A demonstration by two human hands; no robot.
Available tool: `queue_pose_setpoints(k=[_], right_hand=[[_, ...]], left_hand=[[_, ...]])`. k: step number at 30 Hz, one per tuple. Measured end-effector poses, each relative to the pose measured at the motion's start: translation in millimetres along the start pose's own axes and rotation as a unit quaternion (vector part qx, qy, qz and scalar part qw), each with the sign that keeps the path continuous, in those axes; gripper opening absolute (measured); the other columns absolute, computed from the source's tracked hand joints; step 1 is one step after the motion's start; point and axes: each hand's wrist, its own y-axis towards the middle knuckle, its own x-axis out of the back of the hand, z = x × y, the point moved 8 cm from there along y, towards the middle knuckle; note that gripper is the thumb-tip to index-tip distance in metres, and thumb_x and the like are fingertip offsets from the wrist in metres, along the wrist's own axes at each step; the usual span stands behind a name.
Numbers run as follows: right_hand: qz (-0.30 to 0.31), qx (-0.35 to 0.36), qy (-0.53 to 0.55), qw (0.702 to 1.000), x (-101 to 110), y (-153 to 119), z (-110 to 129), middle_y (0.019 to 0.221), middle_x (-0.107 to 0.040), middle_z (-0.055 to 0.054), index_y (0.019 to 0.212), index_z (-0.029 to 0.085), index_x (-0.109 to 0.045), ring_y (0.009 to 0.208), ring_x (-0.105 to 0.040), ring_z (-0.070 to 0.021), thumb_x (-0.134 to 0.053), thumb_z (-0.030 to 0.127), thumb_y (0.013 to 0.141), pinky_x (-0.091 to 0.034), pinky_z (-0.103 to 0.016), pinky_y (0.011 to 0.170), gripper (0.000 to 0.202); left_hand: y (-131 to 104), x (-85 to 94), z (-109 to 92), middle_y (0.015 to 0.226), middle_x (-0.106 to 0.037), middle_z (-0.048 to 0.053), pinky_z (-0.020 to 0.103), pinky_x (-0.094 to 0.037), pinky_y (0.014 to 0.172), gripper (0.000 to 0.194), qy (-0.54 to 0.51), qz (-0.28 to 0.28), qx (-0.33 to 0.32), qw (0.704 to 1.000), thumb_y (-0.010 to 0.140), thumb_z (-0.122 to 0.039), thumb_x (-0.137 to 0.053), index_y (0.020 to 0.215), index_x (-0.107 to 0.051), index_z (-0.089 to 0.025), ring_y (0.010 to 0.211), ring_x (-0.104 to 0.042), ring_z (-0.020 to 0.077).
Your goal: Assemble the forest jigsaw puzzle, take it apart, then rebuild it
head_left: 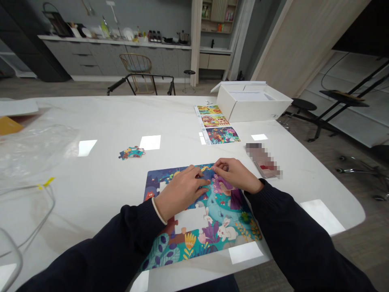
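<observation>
Your dark sleeves flank the puzzle at lower centre, left hand loosely spread, perhaps steadying it, right hand pinched narrow near its top edge, anything held impossible to tell, loose pieces beyond at centre left.

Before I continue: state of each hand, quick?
Left hand: loosely open over the multicoloured rectangular jigsaw; nothing visibly held.
Right hand: fingers bunched near its far edge; holding cannot be told.
</observation>
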Motion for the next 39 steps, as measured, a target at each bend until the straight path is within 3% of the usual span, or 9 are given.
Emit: queue_pose_setpoints(k=[7,22,25,27,30,33,36,39], right_hand=[[0.005,-0.005,-0.001,1.000,-1,0,-1,0.072,-0.073,-0.004,0.085,0.017,-0.071,0.064,-0.066,-0.0173,-0.063,0.039,0.090,-0.049,-0.028,0.061,0.023],[0.008,-0.003,-0.009,1.000,-1,-1,2,0.072,-0.073,-0.003,0.084,0.018,-0.071,0.064,-0.065,-0.0172,-0.063,0.039,0.090,-0.048,-0.028,0.063,0.024],[0.010,-0.005,-0.007,1.000,-2,-1,1,0.073,-0.073,-0.003,0.084,0.018,-0.071,0.064,-0.066,-0.0172,-0.063,0.039,0.090,-0.049,-0.028,0.063,0.024],[0.010,-0.007,-0.007,1.000,-2,-1,0,0.073,-0.074,-0.003,0.085,0.018,-0.071,0.065,-0.066,-0.0170,-0.063,0.040,0.090,-0.049,-0.028,0.063,0.024],[0.008,-0.010,-0.013,1.000,-1,-1,-1,0.073,-0.073,-0.003,0.085,0.018,-0.071,0.064,-0.064,-0.0166,-0.064,0.042,0.090,-0.047,-0.027,0.061,0.025],[0.009,-0.011,-0.010,1.000,-2,-2,0,0.071,-0.072,-0.002,0.084,0.018,-0.070,0.063,-0.063,-0.0160,-0.063,0.043,0.090,-0.045,-0.027,0.060,0.027],[0.009,-0.007,-0.005,1.000,-2,-3,4,0.071,-0.071,-0.003,0.083,0.018,-0.070,0.062,-0.062,-0.0162,-0.063,0.046,0.090,-0.046,-0.028,0.060,0.030],[0.011,-0.003,0.015,1.000,-1,-4,6,0.069,-0.070,-0.003,0.083,0.018,-0.070,0.062,-0.063,-0.0174,-0.063,0.051,0.089,-0.047,-0.028,0.059,0.035]], left_hand=[[-1,0.7,-2,0.106,-0.064,0.010,0.040,-0.053,0.089,0.021,0.001,-0.009,-0.008,1.000,0.100,-0.033,-0.064,0.111,-0.077,-0.021,0.106,-0.059,0.0269],[-3,4.1,-17,0.120,-0.060,0.013,0.043,-0.053,0.090,0.020,0.043,0.037,-0.031,0.998,0.103,-0.024,-0.055,0.112,-0.071,-0.018,0.110,-0.056,0.0281],[-3,11.0,-14,0.115,-0.061,0.012,0.043,-0.052,0.094,0.019,0.022,0.045,-0.026,0.998,0.102,-0.023,-0.056,0.114,-0.069,-0.018,0.109,-0.057,0.0275],[-3,25.0,-8,0.112,-0.062,0.011,0.042,-0.052,0.095,0.019,0.000,0.033,-0.021,0.999,0.102,-0.022,-0.055,0.116,-0.067,-0.018,0.109,-0.058,0.0268],[-13,58.0,17,0.112,-0.065,0.010,0.042,-0.052,0.097,0.019,-0.028,-0.028,0.010,0.999,0.102,-0.026,-0.052,0.114,-0.065,-0.020,0.109,-0.060,0.0258],[-42,84.8,67,0.107,-0.070,0.007,0.041,-0.052,0.095,0.021,-0.022,-0.101,0.095,0.990,0.102,-0.034,-0.050,0.107,-0.067,-0.022,0.102,-0.064,0.0248],[-86,94.7,125,0.098,-0.072,0.004,0.039,-0.054,0.088,0.022,0.006,-0.164,0.195,0.967,0.097,-0.039,-0.053,0.101,-0.069,-0.024,0.085,-0.065,0.0223],[-128,95.6,173,0.097,-0.072,0.004,0.037,-0.054,0.086,0.022,0.033,-0.205,0.274,0.939,0.092,-0.036,-0.056,0.105,-0.067,-0.022,0.084,-0.065,0.0218]])
